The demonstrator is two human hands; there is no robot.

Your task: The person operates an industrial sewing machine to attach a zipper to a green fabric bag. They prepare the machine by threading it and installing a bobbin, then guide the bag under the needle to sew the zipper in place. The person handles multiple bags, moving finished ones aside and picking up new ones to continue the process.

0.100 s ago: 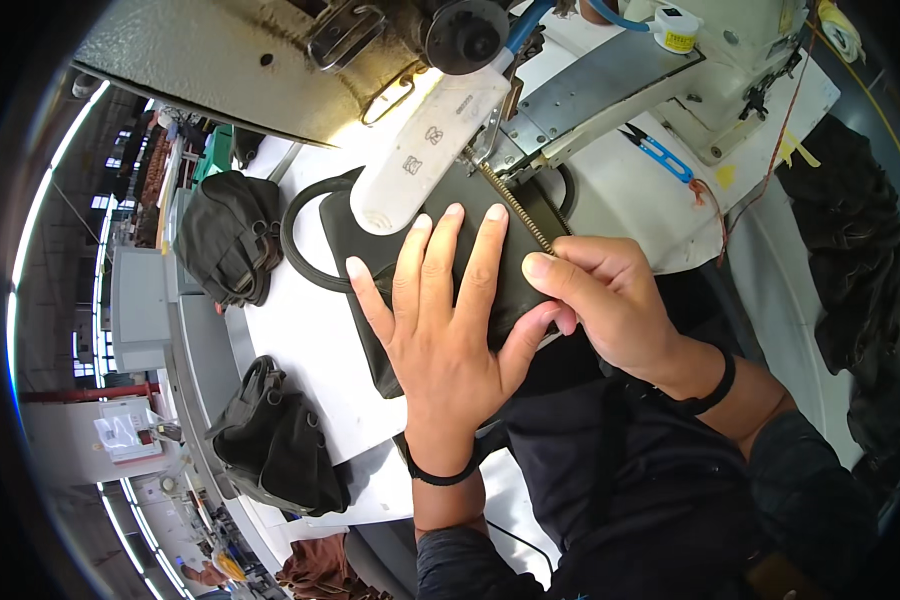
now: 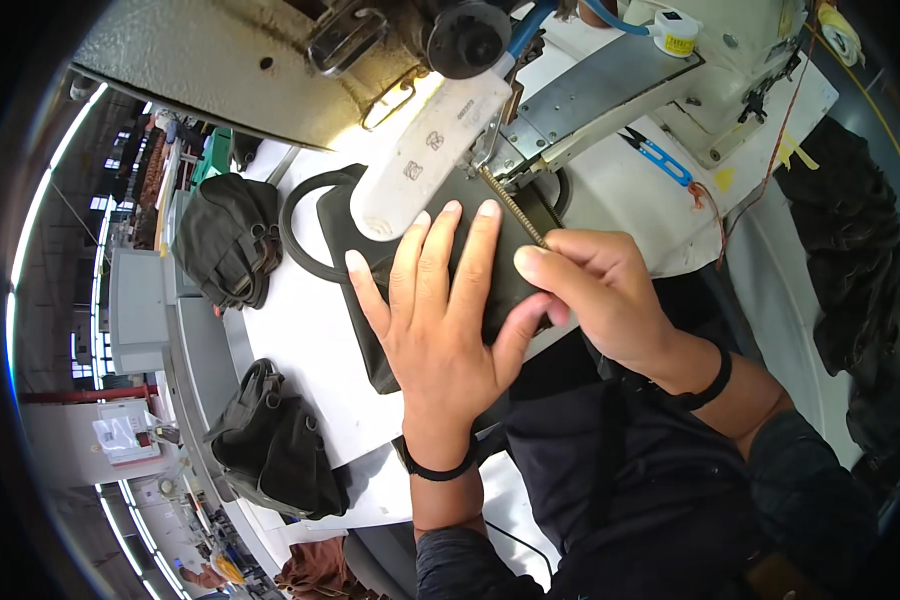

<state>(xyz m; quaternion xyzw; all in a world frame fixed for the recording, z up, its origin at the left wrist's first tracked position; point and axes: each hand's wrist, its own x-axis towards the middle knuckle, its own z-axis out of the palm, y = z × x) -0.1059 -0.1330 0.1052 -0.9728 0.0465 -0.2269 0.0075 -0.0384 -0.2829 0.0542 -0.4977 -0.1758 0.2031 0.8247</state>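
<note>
A dark olive bag (image 2: pixel 515 275) lies under the sewing machine, its looped handle (image 2: pixel 288 228) out to the left. My left hand (image 2: pixel 440 315) presses flat on the bag with fingers spread, the tips near the white machine guard (image 2: pixel 410 165). Along the bag's right edge runs a zipper (image 2: pixel 513 210) with brass-coloured teeth, leading up to the needle area (image 2: pixel 485 158). My right hand (image 2: pixel 615 300) pinches the zipper edge at its near end between thumb and curled fingers. The exact grip is partly hidden by the thumb.
Two more dark bags, one upper (image 2: pixel 230 240) and one lower (image 2: pixel 275 440), stand along the left of the white table (image 2: pixel 315 400). Blue thread snips (image 2: pixel 660 158) rest right of the machine arm (image 2: pixel 605 90). Dark fabric (image 2: pixel 855 270) is heaped at the far right.
Both hands have shifted slightly up and left toward the needle area, the bag and zipper moving with them. Their grips look the same.
</note>
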